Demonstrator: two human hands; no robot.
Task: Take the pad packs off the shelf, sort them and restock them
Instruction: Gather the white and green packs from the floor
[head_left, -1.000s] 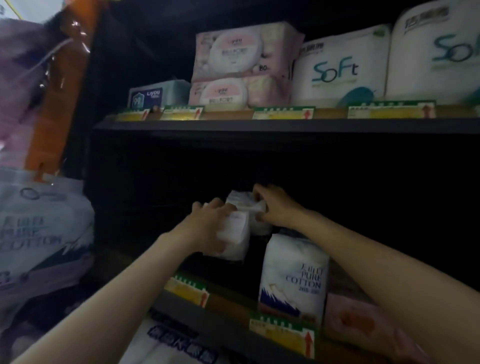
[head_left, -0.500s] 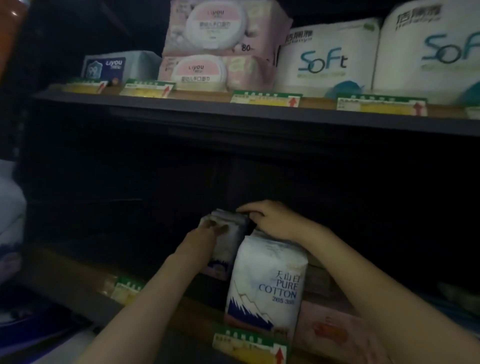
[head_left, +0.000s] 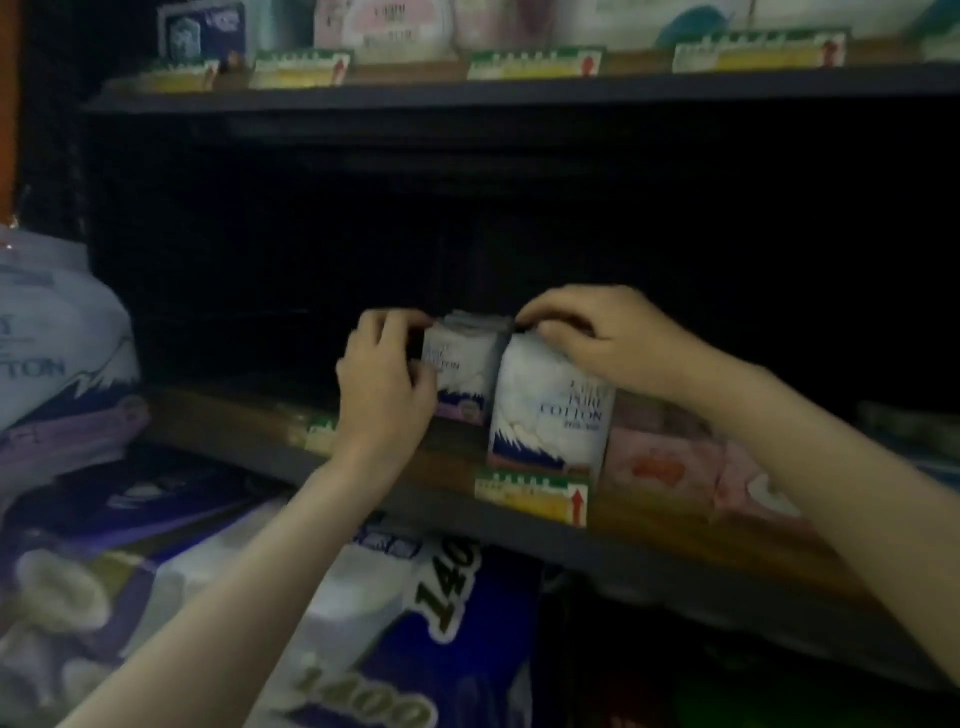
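On the middle shelf: two white "PURE COTTON" pad packs stand upright side by side on the wooden shelf board (head_left: 249, 415), with dark space behind and to their left.
Front pack (head_left: 550, 415): it stands at the shelf's front edge just behind a price tag (head_left: 532, 493), its printed face turned outward, probably so that a shopper can read it.
Rear pack (head_left: 460, 371): it sits a little further back and to the left, touching the front pack's side; I judge it is being squared up into a row with its neighbour.
Left hand (head_left: 384, 384): fingers curled round the rear pack's left side and top corner, thumb toward the front face. The hold looks like a steadying grip that keeps the soft pack from tipping.
Right hand (head_left: 597, 338): fingers bent over the top of the front pack, fingertips reaching to the seam where the two packs meet. It appears to press down and pinch the top fold, though blur hides how firmly.
Why both hands: the packs are soft and light, so one hand each likely keeps them level while they are lined up.
Neighbours: pink packs (head_left: 660, 467) lie on the same shelf just to the right of the front pack, kept apart by kind.
Off the shelf: a large cotton bag (head_left: 57, 353) rests at the far left, beside the shelf unit.
Stage, as I judge it: restocking is under way, with much of the shelf not yet filled.
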